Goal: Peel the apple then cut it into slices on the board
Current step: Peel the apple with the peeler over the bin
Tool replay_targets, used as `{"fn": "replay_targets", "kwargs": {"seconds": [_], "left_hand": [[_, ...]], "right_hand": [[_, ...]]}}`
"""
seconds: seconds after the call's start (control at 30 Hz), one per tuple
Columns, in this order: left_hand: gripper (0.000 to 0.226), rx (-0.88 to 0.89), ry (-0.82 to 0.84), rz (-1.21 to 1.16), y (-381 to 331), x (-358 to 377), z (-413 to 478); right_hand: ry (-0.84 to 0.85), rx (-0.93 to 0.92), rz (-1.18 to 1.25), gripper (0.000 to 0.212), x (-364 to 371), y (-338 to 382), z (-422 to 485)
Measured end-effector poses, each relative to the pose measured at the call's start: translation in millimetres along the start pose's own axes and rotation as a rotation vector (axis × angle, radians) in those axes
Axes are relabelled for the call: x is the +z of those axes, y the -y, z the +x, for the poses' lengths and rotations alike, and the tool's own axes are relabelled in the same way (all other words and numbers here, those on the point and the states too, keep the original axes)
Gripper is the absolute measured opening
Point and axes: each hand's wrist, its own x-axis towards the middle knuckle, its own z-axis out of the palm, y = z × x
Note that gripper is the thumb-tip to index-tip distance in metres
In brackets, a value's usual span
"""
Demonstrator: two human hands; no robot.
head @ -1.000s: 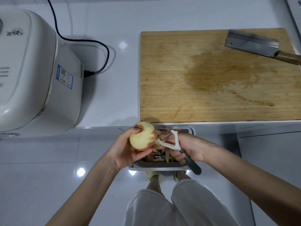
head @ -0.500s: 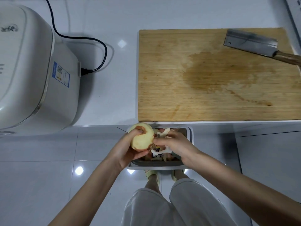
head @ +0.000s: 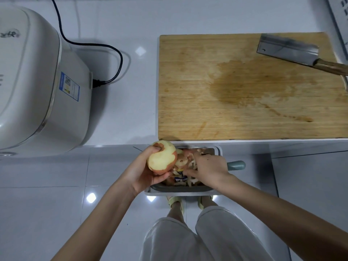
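A white kitchen counter [head: 116,113] fills the top of the view, w/ glossy white floor tiles below its front edge. The person stands at the counter, looking down.

The left hand [head: 143,171] is curled around the apple [head: 162,159], thumb on the top and fingers underneath, holding it in the air just in front of the counter edge. Most of the apple is already peeled and pale yellow; a red band of skin is left on the lower right side. The right hand [head: 209,169] is just beside the apple, palm down, closed around the peeler [head: 236,165]. Only the grey-green handle end shows, sticking out to the right; the blade is hidden under the hand, so I cannot tell if it touches the fruit.

Both hands are above a small grey bin [head: 180,189] on the floor, which has peel strips [head: 188,162] and other scraps inside. The person's feet in light sandals and white trousers are below the bin.

On the counter, behind the hands, lies the wooden cutting board [head: 235,110], w/ a darker wet stain in the middle. A cleaver [head: 288,48] rests flat at the board's far right corner, its wooden handle going off to the right. Well apart on the left is a white appliance [head: 33,81] w/ a black power cord [head: 105,53] plugged into its side.
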Motion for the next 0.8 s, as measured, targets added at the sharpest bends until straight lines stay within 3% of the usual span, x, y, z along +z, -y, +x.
{"fn": "replay_targets", "kwargs": {"seconds": [0.07,0.17,0.23,0.4,0.53,0.8], "left_hand": [[0.040,0.000,-0.007,-0.002,-1,0,0],[0.049,-0.002,-0.002,0.004,-1,0,1],[0.047,-0.001,0.000,0.009,-1,0,1],[0.042,-0.008,0.004,0.025,-2,1,0],[0.043,-0.011,0.001,0.036,-1,0,0],[0.055,-0.024,0.003,0.053,0,-3,1]], "right_hand": [[0.031,-0.004,-0.076,0.077,3,-2,1],[0.088,-0.089,-0.020,0.053,3,-7,2],[0.123,-0.133,0.074,0.050,-2,-10,0],[-0.028,-0.105,0.134,0.040,-1,-17,3],[-0.004,-0.064,0.067,0.060,4,-16,2],[-0.108,-0.067,-0.117,0.052,3,-17,4]]}}
